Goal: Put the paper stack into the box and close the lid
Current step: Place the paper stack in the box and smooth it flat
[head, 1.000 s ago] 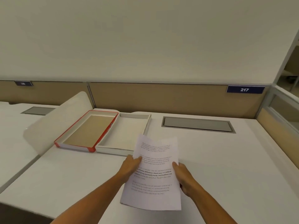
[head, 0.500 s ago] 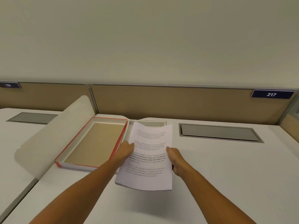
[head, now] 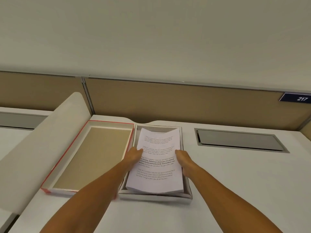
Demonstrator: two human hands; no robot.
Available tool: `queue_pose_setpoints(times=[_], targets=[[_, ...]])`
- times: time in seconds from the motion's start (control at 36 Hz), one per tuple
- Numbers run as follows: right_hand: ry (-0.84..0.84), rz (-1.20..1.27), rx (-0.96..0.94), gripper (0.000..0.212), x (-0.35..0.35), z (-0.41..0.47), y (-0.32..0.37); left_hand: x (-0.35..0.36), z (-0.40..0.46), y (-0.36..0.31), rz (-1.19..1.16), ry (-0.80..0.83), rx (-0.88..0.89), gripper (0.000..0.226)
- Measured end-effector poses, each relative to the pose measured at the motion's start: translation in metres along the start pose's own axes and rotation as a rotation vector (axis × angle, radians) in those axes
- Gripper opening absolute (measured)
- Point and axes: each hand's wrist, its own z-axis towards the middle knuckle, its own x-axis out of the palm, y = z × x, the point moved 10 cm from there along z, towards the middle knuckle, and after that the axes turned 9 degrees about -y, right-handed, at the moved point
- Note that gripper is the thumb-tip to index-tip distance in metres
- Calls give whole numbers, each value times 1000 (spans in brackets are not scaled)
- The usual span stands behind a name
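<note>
Here, both bare hands clasp the stack of white printed paper sheets (head: 157, 163) by its long edges. Left hand (head: 134, 156) on the left edge, thumb lying over the top sheet, fingers hidden beneath. Right hand (head: 184, 159) on the right edge, curled around it, thumb just on the sheet margin. Neither grip wide; both closed onto the stack.

Stack sits inside the shallow white cardboard box tray (head: 155, 196), filling nearly its whole floor. Far end of the top sheets bows upward; whether the near end lies flat on the box floor cannot be told.

Just beside it on the left, touching or nearly so, the red-edged lid (head: 87, 157) lies upturned, brown card inside showing, nothing in it.

Both rest on a smooth white desk (head: 235, 190). A curved white divider panel (head: 42, 148) rises at left; a grey recessed cable hatch (head: 239, 140) lies to the right; a tan fabric partition (head: 185, 103) behind carries a blue plate reading 217 (head: 297, 98).
</note>
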Motion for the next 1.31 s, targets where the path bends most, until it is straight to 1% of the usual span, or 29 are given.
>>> queue_pose_setpoints(times=[0.06,0.28,0.58,0.67,0.83,0.92,1.03,1.08,1.14,1.31], targets=[[-9,-16,18,31,3,9,-2,2,10,4,14,16,-14,42],[-15,-11,48,31,14,35,-5,4,34,7,51,-13,-21,45],[23,33,91,33,26,42,-21,0,41,11,203,-67,35,29],[12,24,92,32,26,44,-23,1,42,14,219,-73,32,32],[2,26,89,31,26,49,-22,4,45,16,210,-104,23,17],[-25,11,98,30,24,51,-21,7,46,15,157,-111,5,17],[-81,-27,119,26,21,55,-21,9,47,13,148,-112,-10,19],[-79,-28,125,28,21,55,-21,8,48,12,162,-116,-10,21],[-76,-36,125,30,21,56,-21,7,49,12,180,-122,-5,18],[-61,-53,101,28,21,56,-21,3,53,13,223,-156,10,15]])
